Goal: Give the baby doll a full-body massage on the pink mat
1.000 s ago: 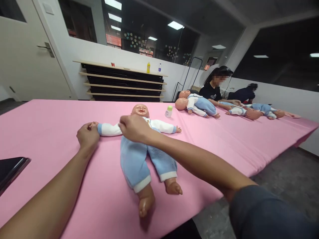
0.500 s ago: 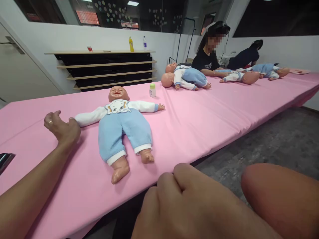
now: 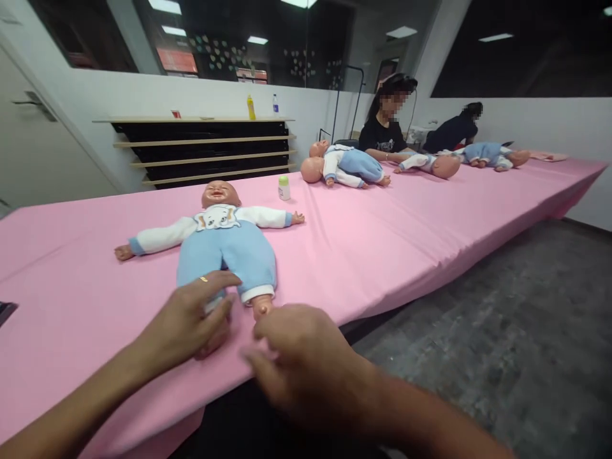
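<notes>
A baby doll [image 3: 224, 247] in light blue trousers and a white top with an animal-face bib lies on its back, arms spread, feet towards me. My left hand [image 3: 196, 312] is over the doll's leg on the left, thumb and fingers apart and curved around it, hiding most of that lower leg and foot. At the doll's other foot, my right hand [image 3: 299, 347] is slightly blurred, its thumb apart from the bent fingers. Whether it touches that foot I cannot tell. Nothing is visibly held in either hand.
A small white bottle with a green cap [image 3: 284, 189] stands beyond the doll on the pink-covered table [image 3: 354, 255]. Several more dolls [image 3: 356, 166] lie farther right, near two people [image 3: 382, 131]. A dark object [image 3: 6, 311] sits at the left edge. Shelves [image 3: 205, 140] line the wall.
My left hand has moved from beside the doll's hand down to its leg. My right hand has come from the table's front edge to the doll's other foot, its fingers opening out.
</notes>
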`<state>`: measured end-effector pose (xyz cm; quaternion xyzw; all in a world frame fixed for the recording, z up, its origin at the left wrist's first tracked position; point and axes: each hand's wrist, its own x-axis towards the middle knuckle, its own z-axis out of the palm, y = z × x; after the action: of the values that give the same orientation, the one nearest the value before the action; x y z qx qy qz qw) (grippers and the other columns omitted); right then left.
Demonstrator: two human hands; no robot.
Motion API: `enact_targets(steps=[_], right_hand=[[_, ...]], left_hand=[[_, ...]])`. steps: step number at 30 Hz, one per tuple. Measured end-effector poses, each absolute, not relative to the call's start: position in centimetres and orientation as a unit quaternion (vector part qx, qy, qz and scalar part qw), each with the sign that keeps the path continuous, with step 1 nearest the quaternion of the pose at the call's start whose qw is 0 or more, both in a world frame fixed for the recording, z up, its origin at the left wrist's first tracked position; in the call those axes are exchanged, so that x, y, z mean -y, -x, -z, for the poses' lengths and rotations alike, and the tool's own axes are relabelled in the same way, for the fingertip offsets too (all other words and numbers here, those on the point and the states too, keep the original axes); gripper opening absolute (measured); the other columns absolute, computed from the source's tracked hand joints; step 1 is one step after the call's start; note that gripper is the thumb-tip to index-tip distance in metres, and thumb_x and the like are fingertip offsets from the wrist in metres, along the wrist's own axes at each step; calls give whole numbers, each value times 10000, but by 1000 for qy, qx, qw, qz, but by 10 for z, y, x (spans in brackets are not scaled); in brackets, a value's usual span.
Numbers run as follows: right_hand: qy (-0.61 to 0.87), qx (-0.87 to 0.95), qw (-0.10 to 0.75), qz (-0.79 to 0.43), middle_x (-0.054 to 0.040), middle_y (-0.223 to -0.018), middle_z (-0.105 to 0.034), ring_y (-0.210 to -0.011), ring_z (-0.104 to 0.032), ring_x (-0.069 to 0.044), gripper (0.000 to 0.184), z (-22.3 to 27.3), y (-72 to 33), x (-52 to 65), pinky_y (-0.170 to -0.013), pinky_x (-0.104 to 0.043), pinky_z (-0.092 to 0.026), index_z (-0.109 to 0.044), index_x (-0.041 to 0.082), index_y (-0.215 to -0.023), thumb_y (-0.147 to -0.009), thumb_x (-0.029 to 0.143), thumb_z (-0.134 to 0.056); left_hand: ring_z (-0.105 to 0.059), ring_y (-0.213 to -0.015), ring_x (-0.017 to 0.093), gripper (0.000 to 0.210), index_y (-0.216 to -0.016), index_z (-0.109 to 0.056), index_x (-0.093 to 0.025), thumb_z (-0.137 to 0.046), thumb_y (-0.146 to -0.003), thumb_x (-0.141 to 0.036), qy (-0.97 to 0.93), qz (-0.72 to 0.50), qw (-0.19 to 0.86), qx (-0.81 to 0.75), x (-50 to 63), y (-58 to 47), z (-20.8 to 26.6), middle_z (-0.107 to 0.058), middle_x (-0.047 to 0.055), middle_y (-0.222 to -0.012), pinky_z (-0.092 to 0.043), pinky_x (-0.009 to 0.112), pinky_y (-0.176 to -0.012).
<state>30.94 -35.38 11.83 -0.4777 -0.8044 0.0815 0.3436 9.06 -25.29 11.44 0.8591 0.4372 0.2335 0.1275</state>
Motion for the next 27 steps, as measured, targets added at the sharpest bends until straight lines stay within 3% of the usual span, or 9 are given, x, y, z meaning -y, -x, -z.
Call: enact_targets(steps=[4, 6, 12, 15, 17, 19, 21, 24, 27], right_hand=[[582, 737, 338, -57, -97, -983, -601, -924, -573, -245, 417, -81, -307, 323, -800, -372, -483, -531, 165, -1131, -854, 466, -617], [608, 735, 297, -46, -104, -989, -594, -904, -578, -257, 504, -69, -300, 318, -778, -379, -485, -494, 169, -1191, -828, 487, -638], [605, 767, 214, 12, -67, -872, -617, -757, -595, -241, 317, -59, -282, 307, -659, -332, -448, -485, 214, -1148, -892, 399, -505], [606, 766, 212, 32, -62, -876, -621, -733, -590, -226, 266, -59, -282, 302, -636, -309, -419, -485, 221, -1104, -863, 332, -497], [610, 763, 210, 35, -55, -868, -618, -721, -584, -222, 278, -61, -283, 300, -619, -298, -394, -483, 231, -1092, -825, 302, -517], [610, 764, 208, 32, -47, -862, -615, -706, -576, -214, 297, -62, -283, 298, -596, -286, -363, -479, 239, -1091, -799, 276, -522], [607, 766, 210, 28, -39, -865, -613, -692, -569, -205, 297, -64, -283, 297, -577, -278, -327, -480, 248, -1080, -784, 247, -510], [602, 768, 216, 13, -25, -853, -610, -684, -566, -198, 276, -66, -282, 294, -560, -276, -277, -486, 262, -1045, -773, 216, -487], [597, 772, 217, -7, -16, -825, -606, -670, -565, -193, 283, -69, -283, 291, -555, -279, -244, -489, 264, -1035, -765, 185, -472]], left_hand=[[-634, -930, 203, 302, -1138, -601, -217, -398, -923, -280, -883, -187, 124, -411, 263, -113, -105, -686, 63, -1016, -498, 337, -835], [-630, -904, 219, 308, -1119, -599, -203, -366, -924, -253, -885, -166, 114, -420, 264, -120, -99, -680, 81, -978, -485, 362, -821], [-615, -814, 244, 327, -1049, -610, -187, -318, -904, -213, -870, -119, 78, -473, 275, -123, -69, -670, 116, -905, -468, 394, -771], [-585, -1029, 324, 375, -1127, -642, -170, -382, -859, -201, -860, -96, -35, -500, 281, -114, -56, -659, 173, -1062, -406, 514, -951], [-425, -1283, 393, 472, -1270, -596, -204, -442, -824, -202, -844, -100, -111, -514, 284, -107, -51, -561, 169, -1321, -242, 609, -1088], [-209, -1413, 438, 579, -1380, -509, -272, -474, -805, -210, -818, -107, -149, -544, 284, -100, -50, -402, 103, -1500, -148, 679, -1099], [-109, -1429, 470, 621, -1437, -431, -315, -460, -822, -238, -796, -106, -142, -579, 283, -93, -51, -294, 63, -1566, -267, 722, -1006], [-178, -1400, 478, 583, -1453, -413, -286, -398, -870, -303, -792, -95, -81, -597, 279, -84, -55, -239, 71, -1587, -495, 588, -806], [-234, -1387, 445, 546, -1397, -504, -207, -400, -866, -282, -806, -93, -60, -582, 275, -81, -59, -262, 76, -1580, -468, 537, -925]])
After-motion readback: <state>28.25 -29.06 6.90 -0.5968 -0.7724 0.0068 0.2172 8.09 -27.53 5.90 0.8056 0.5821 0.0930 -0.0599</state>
